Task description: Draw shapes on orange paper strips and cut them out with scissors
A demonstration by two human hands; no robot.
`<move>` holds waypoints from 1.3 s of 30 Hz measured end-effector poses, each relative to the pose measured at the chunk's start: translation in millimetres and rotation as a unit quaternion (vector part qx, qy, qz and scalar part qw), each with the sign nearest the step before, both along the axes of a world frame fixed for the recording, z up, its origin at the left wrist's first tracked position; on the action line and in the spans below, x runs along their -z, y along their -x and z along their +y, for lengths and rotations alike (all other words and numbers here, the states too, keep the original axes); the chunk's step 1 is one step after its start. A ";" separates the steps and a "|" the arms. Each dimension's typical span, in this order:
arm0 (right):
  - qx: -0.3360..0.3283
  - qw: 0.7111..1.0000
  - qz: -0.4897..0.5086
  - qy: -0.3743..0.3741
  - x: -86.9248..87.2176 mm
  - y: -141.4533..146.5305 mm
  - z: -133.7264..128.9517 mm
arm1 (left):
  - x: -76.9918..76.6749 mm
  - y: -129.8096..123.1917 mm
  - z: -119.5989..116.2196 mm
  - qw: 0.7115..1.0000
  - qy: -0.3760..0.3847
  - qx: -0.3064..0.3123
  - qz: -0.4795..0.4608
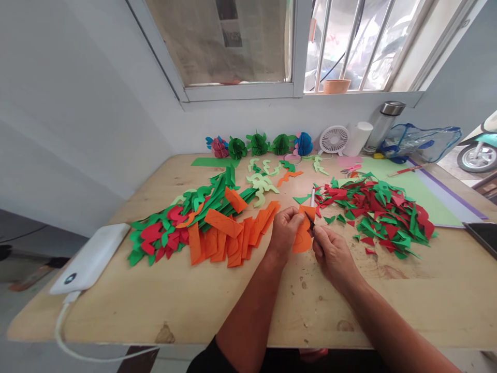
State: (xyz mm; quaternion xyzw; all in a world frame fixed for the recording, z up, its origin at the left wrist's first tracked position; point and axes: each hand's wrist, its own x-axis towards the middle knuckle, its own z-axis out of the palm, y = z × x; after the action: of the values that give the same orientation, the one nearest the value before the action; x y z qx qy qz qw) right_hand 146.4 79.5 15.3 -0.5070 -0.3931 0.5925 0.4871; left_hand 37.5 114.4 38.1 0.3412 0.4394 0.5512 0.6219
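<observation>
Pinched in my left hand (285, 228) is a folded piece of orange paper (302, 241) with a rounded outline. My right hand (330, 251) is closed around dark-handled scissors (311, 221), whose blades meet the upper part of the orange paper. To the left of my hands lie folded orange strips (223, 224) with drawn lines, overlapping green paper pieces. Farther left is a pile of red and green cut shapes (165, 233). On the right, red and green scraps (382, 212) form a heap. A white pen (312, 197) lies just beyond the scissors.
A white power bank (91, 259) with a cable sits at the left edge. Honeycomb paper figures (257, 143), a small fan (334, 140) and a glass bottle (382, 127) line the wall. A dark phone (483, 235) lies at the right edge.
</observation>
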 end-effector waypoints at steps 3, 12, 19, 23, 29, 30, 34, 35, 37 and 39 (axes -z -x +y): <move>0.003 1.000 0.014 0.005 1.9 0.3 -0.2 | 1.1 -0.4 0.4 1.000 -0.005 0.007 -0.009; -0.003 1.000 0.018 -0.004 1.6 1.0 -0.8 | 3.8 -0.6 1.4 1.000 -0.004 0.007 -0.014; -0.005 1.000 0.015 -0.005 -2.8 1.6 -1.4 | 4.1 -1.3 1.8 1.000 -0.003 0.002 -0.019; -0.002 1.000 0.022 0.004 -1.0 1.6 -0.9 | 2.7 -1.4 1.5 1.000 0.000 0.003 -0.025; 0.003 1.000 0.027 0.007 2.6 1.2 -0.2 | -0.8 -0.7 0.0 1.000 -0.008 0.000 -0.009; 0.004 0.999 0.031 0.007 3.1 1.1 -0.2 | -0.9 -0.6 -0.1 1.000 -0.009 0.000 -0.007; 0.008 0.999 0.038 0.010 3.1 1.3 -0.5 | 1.5 -0.3 0.6 1.000 -0.012 -0.004 0.010; 0.009 0.999 0.034 0.010 2.7 1.4 -0.6 | 2.5 -0.3 1.0 1.000 -0.012 -0.004 0.013; 0.012 1.000 0.027 0.010 1.6 1.8 -0.8 | 4.4 -0.3 1.9 1.000 -0.012 -0.001 0.010; 0.013 1.000 0.024 0.008 0.7 2.1 -0.8 | 5.9 -0.4 2.7 1.000 -0.013 -0.002 0.006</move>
State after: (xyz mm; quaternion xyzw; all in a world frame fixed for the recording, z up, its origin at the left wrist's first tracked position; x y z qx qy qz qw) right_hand 144.3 78.7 14.6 -0.5019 -0.3697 0.6012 0.5000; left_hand 37.9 117.1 32.2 0.3520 0.4363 0.5559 0.6138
